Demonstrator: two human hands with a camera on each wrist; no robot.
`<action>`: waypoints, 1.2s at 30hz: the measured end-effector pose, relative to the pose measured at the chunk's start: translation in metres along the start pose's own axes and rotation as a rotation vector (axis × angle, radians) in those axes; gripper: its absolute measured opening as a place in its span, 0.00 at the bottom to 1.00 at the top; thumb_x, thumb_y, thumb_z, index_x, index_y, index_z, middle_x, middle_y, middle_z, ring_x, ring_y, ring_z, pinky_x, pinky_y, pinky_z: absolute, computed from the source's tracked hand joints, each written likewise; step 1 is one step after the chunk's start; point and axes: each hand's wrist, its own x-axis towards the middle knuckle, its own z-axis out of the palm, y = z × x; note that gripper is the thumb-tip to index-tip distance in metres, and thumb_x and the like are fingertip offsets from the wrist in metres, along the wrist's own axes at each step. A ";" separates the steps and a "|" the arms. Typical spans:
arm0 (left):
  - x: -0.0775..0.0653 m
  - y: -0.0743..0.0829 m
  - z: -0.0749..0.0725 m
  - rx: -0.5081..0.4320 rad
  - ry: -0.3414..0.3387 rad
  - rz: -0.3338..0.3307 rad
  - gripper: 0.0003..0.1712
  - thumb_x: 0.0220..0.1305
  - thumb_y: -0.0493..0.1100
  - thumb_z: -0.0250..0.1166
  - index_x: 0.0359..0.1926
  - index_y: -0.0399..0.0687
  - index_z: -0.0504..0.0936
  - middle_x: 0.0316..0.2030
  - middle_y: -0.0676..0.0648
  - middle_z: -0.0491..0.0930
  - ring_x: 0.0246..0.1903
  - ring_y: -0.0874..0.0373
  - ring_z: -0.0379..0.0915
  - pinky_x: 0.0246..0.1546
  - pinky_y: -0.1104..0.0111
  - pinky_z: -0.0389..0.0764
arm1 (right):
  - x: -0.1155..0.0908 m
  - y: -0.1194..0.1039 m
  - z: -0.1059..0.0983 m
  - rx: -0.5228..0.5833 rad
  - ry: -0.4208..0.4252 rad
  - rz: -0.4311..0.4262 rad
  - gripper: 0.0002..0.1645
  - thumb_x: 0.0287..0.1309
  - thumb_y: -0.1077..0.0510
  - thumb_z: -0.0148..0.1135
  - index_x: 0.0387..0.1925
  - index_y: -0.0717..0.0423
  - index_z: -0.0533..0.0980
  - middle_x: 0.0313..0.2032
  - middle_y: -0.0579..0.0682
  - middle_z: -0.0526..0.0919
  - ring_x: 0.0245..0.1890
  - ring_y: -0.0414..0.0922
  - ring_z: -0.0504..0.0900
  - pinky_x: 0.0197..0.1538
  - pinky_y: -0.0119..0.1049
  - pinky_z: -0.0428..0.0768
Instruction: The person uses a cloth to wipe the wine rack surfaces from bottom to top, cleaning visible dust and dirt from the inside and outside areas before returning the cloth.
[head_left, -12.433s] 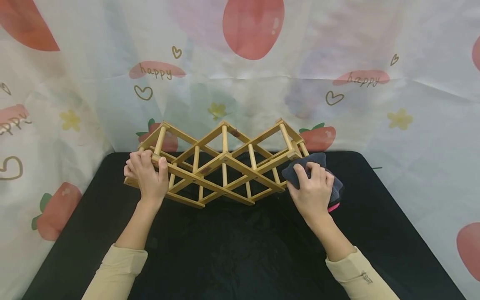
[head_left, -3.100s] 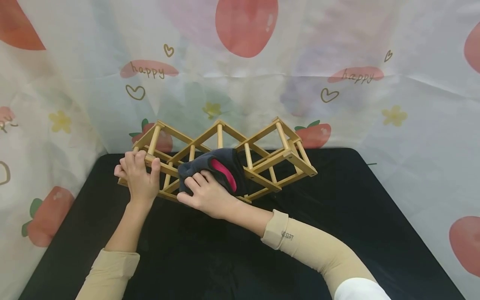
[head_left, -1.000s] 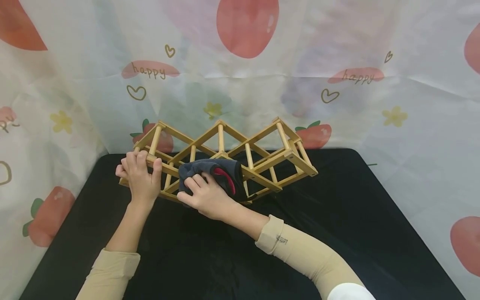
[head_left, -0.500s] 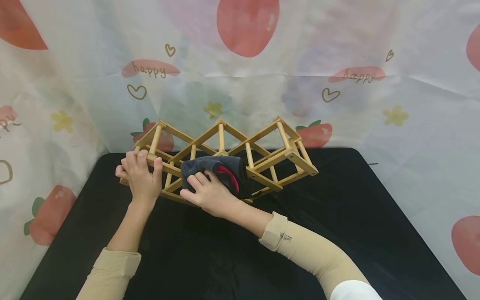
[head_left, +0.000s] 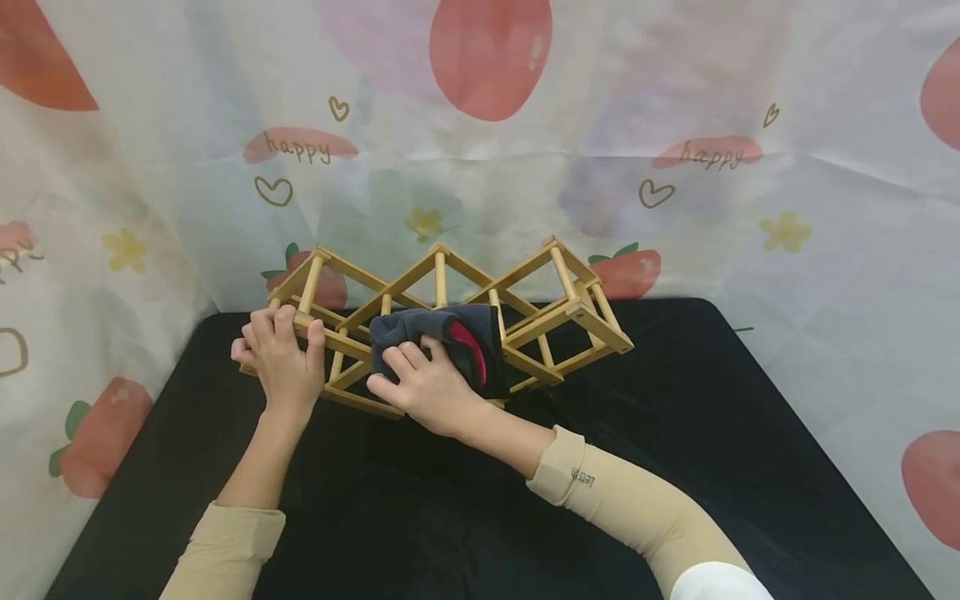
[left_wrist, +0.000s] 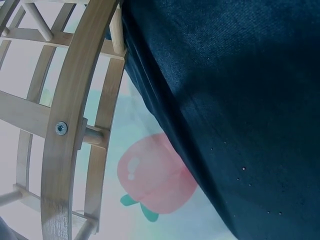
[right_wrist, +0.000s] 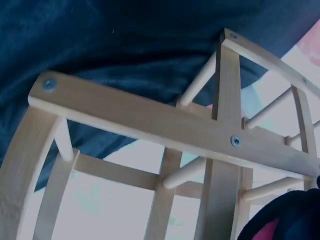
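Note:
A folding wooden wine rack (head_left: 540, 324), made of crossed slats and round dowels, stands stretched out on the black-covered table. My left hand (head_left: 287, 362) grips the front slat at its left end. In my right hand (head_left: 427, 383) is a bunched dark blue cloth (head_left: 420, 323) with a pinkish-red strip showing, held against the middle front of the rack and hiding the slats behind it. The right wrist view catches only a corner of the cloth (right_wrist: 295, 212), at lower right beside the slats. Neither hand shows clearly in the wrist views.
The black table cover (head_left: 465, 517) extends in front of the rack and to both sides. Close behind the rack hangs a pale curtain (head_left: 495, 192) printed with strawberries, hearts and flowers; it also runs along the left and right sides.
Earlier the cloth was at the rack's right end; then my right hand carried it to the middle front. Over the last second it has shifted slightly right. My left hand keeps its grip.

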 end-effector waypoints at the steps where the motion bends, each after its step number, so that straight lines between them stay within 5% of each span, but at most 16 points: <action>1: 0.000 0.000 0.000 0.000 0.004 0.000 0.36 0.64 0.69 0.38 0.38 0.39 0.66 0.37 0.37 0.60 0.33 0.41 0.53 0.40 0.47 0.41 | 0.000 -0.001 0.000 -0.001 -0.003 -0.004 0.10 0.65 0.61 0.45 0.28 0.48 0.68 0.32 0.48 0.70 0.32 0.46 0.67 0.42 0.45 0.66; 7: 0.001 0.001 0.000 0.002 0.014 0.004 0.34 0.64 0.68 0.38 0.38 0.39 0.66 0.37 0.37 0.60 0.33 0.41 0.53 0.39 0.48 0.41 | 0.000 -0.010 0.010 -0.004 -0.005 -0.050 0.19 0.70 0.61 0.32 0.28 0.47 0.69 0.32 0.48 0.71 0.30 0.44 0.66 0.41 0.43 0.68; 13: 0.001 0.000 0.000 0.005 0.009 0.005 0.35 0.65 0.69 0.37 0.38 0.39 0.65 0.37 0.36 0.60 0.33 0.41 0.52 0.39 0.48 0.41 | 0.000 -0.011 0.011 -0.003 -0.001 -0.052 0.18 0.70 0.61 0.35 0.28 0.46 0.69 0.31 0.47 0.71 0.30 0.44 0.65 0.41 0.43 0.68; 25: -0.001 0.000 -0.001 -0.005 -0.009 -0.015 0.36 0.64 0.69 0.37 0.38 0.39 0.65 0.37 0.36 0.59 0.33 0.40 0.51 0.40 0.48 0.41 | 0.002 0.013 -0.063 -0.001 0.044 -0.035 0.10 0.63 0.62 0.45 0.27 0.47 0.68 0.33 0.49 0.71 0.32 0.46 0.67 0.41 0.47 0.67; 36: 0.000 -0.001 0.000 -0.015 -0.032 -0.021 0.35 0.64 0.69 0.37 0.38 0.39 0.64 0.37 0.37 0.59 0.33 0.40 0.51 0.40 0.47 0.41 | -0.043 0.052 -0.096 -0.037 0.005 0.100 0.10 0.60 0.66 0.43 0.27 0.52 0.68 0.35 0.53 0.72 0.34 0.50 0.69 0.38 0.51 0.62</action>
